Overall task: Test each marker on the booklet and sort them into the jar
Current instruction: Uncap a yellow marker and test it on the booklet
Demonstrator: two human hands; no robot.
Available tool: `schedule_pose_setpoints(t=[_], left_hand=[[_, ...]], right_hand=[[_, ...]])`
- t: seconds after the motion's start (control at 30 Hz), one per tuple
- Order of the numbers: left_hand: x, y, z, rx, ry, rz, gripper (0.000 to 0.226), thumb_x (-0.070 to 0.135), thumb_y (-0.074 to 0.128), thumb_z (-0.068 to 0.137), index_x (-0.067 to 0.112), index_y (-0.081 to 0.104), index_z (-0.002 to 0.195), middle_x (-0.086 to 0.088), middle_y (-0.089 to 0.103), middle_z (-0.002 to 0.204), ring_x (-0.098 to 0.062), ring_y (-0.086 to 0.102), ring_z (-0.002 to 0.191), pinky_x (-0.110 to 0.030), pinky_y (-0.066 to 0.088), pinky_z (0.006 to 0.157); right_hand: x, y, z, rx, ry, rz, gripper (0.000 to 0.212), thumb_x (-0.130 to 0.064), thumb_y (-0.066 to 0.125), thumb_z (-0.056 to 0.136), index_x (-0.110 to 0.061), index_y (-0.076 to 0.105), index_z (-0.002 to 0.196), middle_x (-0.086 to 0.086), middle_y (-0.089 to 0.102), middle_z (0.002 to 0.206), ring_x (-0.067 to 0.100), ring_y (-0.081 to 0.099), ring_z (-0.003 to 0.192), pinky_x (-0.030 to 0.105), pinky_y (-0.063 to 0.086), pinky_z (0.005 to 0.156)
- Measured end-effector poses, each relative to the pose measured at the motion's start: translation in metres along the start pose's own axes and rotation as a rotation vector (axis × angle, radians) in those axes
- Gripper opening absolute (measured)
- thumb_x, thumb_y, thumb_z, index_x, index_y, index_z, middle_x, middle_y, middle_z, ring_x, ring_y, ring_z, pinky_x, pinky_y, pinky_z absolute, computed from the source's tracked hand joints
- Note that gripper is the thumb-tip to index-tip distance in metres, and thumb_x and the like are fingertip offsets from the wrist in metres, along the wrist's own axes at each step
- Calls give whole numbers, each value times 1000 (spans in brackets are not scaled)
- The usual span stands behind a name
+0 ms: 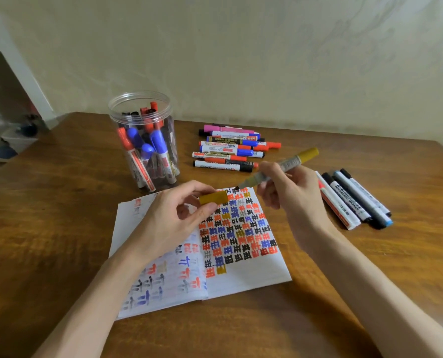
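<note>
Over the top of the open booklet [243,280] sits the marker [292,162] being tested: mustard-yellow back end, silvery-grey barrel with a printed label, dark tip, uncapped. It's tilted, long axis running from the upper right down to the lower left, tip aimed at the top row of scribbles on the right-hand page. Can't tell if the tip actually touches the paper.

Right hand [290,195] has its fingers wrapped round the barrel near the front. Left hand [171,223] pinches the matching mustard cap [213,198] between thumb and fingers, just beside the tip, above the fold.

Both pages are packed with red, blue, black and yellow test marks.

Container-wise, there's the clear open-topped jar [140,98], upright on the wooden table [60,228] behind the booklet's left page, holding a bunch of red, blue and black markers [148,151] standing roughly on end. Loose ones: a pile [230,148] lying to the right of the jar, and four more [354,200] side by side past the right hand.
</note>
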State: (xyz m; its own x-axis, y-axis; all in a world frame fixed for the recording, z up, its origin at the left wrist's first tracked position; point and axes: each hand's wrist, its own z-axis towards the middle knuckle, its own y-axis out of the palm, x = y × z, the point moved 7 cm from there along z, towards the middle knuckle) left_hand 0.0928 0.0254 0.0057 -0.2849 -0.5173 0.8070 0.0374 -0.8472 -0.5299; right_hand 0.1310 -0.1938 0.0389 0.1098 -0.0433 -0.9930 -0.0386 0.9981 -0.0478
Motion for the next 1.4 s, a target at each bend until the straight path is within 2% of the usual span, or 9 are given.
schedule_pose_setpoints(t=[0.23,0.47,0.67,0.83,0.97,1.03,1.13,1.23,1.4], left_hand=[[4,1,0,-5,-8,-27,29,50,66,90,40,66,116,27,70,110,-3,69,107,-33,62,80],[8,0,-2,-2,0,-34,25,50,66,89,45,64,113,30,69,111,1,68,107,-23,60,81],[12,0,-2,5,22,-18,21,48,66,90,47,63,111,32,69,108,2,67,105,-18,58,79],[8,-2,-2,10,17,-55,20,38,67,95,36,67,115,22,73,102,-6,72,99,-23,59,78],[7,-2,-2,13,13,-58,20,36,65,95,35,67,115,20,73,100,-6,72,96,-20,58,76],[5,-6,-1,34,1,-64,20,38,64,95,36,67,115,19,73,99,-7,72,96,-25,60,75],[2,-11,-1,72,-16,-66,21,37,66,94,34,69,115,17,73,96,-11,73,94,-33,62,74],[1,-8,-2,61,-27,-41,27,41,66,91,35,70,116,17,75,100,-7,73,97,-36,63,76],[4,-3,-4,41,-14,8,30,44,64,86,44,65,116,21,73,100,3,71,94,-20,60,75]], right_hand=[[24,0,-1,7,38,97,24,-25,65,102,-7,71,88,7,66,67,14,54,56,24,43,53],[24,8,-7,-84,10,110,22,-25,65,103,-9,71,90,8,68,69,18,57,57,28,44,55],[21,22,-15,-207,-38,16,20,-33,69,99,-13,72,100,9,77,84,21,67,60,29,53,56],[25,23,-16,-287,-42,10,21,-29,77,93,-11,77,104,4,66,69,16,55,60,25,46,56],[28,21,-13,-393,110,47,38,-43,77,83,-18,79,112,8,78,94,18,67,77,25,54,66],[26,15,-10,-406,150,103,45,-48,72,83,-17,79,114,13,79,100,22,68,76,29,54,67],[22,-1,-2,-338,90,66,29,-34,75,88,-13,79,108,15,78,94,22,67,69,32,55,64],[22,-6,-1,-354,-27,-135,24,-30,77,89,-12,77,105,7,79,88,19,71,70,28,56,61],[25,1,-3,-383,-148,-279,31,-33,77,88,-12,75,111,1,79,89,16,73,71,23,57,61]])
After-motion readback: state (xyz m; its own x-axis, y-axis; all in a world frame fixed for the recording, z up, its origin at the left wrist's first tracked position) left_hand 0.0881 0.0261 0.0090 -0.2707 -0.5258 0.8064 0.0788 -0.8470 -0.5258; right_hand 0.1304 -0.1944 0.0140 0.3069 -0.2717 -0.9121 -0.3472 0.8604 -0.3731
